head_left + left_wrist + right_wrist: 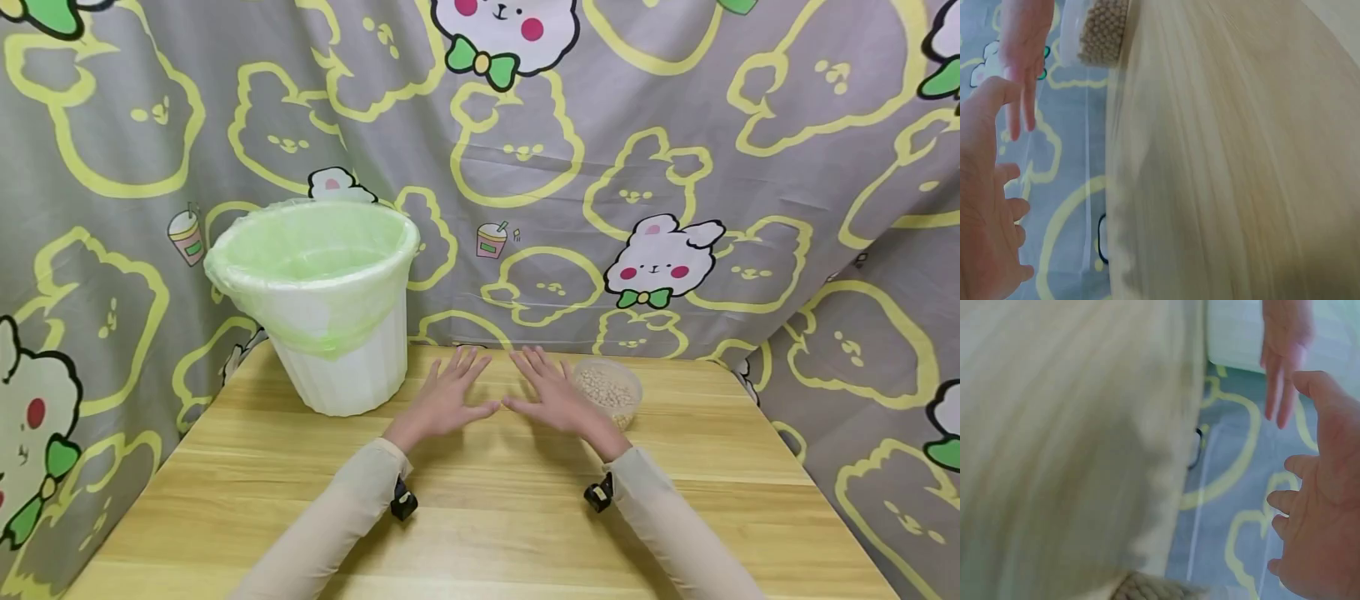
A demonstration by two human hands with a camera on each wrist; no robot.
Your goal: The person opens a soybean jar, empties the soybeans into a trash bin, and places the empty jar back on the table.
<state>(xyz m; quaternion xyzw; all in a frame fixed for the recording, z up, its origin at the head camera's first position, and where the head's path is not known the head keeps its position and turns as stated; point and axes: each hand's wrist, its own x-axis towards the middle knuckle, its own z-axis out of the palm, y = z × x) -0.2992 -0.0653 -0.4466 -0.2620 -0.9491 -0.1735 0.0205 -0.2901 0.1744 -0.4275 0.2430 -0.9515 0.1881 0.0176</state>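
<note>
- Hovering flat over the pale wooden tabletop, palms down: left hand and right hand, fingers straight and spread, thumb tips nearly meeting, holding nothing
- Sitting just beside the right hand's outer edge, near the table's far edge: small clear plastic tub of pale dried beans, uncovered
- Standing to the left of the left hand, apart from it: white ribbed plastic bin lined with a light green bag, upright and open at the top
- Judged most at risk: the bean tub, light and close enough that a sideways sweep of the right hand could tip it and scatter beans across the wood or off the back edge
- Less exposed, though possibly snagged by a careless reach: the loose bag rim
- Extending forward in beige sleeves, wrists low, both forearms angled inward
</note>
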